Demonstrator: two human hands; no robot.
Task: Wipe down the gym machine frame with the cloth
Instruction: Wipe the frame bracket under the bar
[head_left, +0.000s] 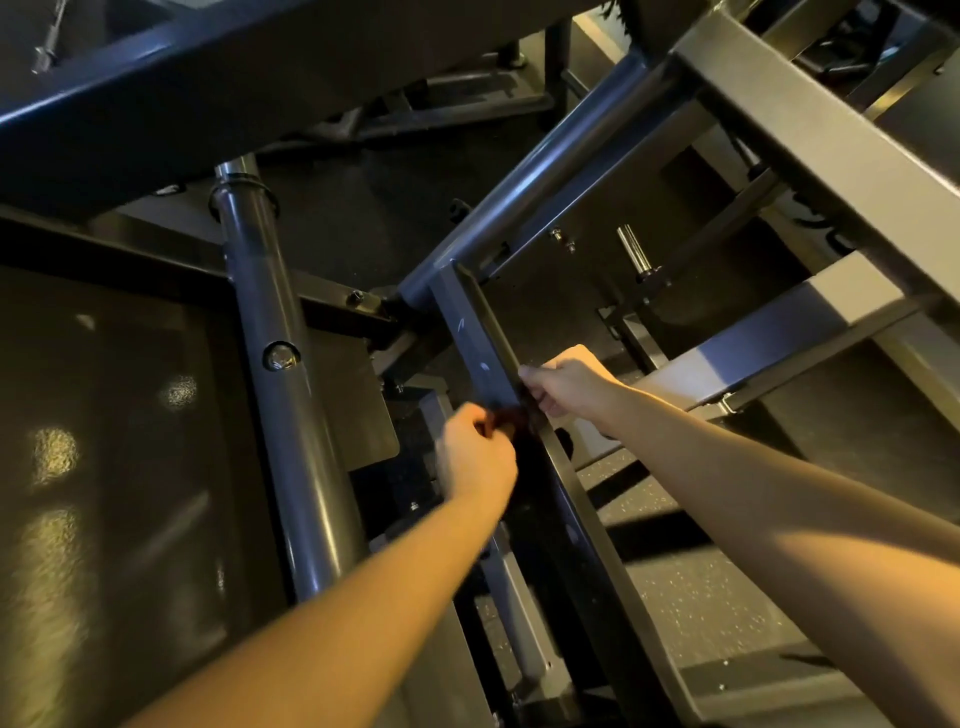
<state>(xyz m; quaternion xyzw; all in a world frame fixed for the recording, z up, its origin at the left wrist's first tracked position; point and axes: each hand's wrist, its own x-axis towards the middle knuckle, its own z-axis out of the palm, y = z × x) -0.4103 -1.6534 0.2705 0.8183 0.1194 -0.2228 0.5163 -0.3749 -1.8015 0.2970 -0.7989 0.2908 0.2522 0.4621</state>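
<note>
Head view: the left hand (475, 454) had its fingers curled, pinching a dark cloth (508, 419) against a slanted frame bar (475, 332). Just beyond, the right hand (566, 387) had its fingers wrapped round the bar's right edge. From the 2 hands, the bar's long axis ran away and up-left, likely the wiping path.

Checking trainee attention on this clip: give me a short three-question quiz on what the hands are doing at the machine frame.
1. True or false: the left hand lies flat and open, holding nothing.
2. What does the right hand grip? A) the slanted frame bar B) a dumbbell C) a water bottle
3. Fill in: the left hand pinches a dark ____ against the bar.
Key: 1 false; 2 A; 3 cloth.
</note>
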